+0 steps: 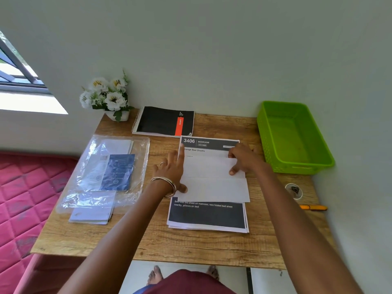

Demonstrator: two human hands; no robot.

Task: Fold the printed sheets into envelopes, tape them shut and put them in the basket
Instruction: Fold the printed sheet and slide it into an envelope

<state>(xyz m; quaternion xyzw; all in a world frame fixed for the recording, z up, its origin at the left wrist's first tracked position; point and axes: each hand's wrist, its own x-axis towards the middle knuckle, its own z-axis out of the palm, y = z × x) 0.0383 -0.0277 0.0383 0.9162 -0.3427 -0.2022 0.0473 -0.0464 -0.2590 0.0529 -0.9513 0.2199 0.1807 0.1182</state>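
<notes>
A stack of printed sheets lies on the wooden table. On top of it a sheet is partly folded, its white back turned up over the printed side headed "3406 BEDROOM". My left hand lies along the fold's left edge with fingers stretched out and thumb on the paper. My right hand presses the folded flap near its upper right corner, fingers bent down onto it. The green basket stands at the table's right, with nothing visible in it.
A black spiral notebook and a pot of white flowers stand at the back. A clear plastic bag of envelopes and papers lies at the left. A tape roll and an orange pen lie at the right edge. A red mattress borders the left.
</notes>
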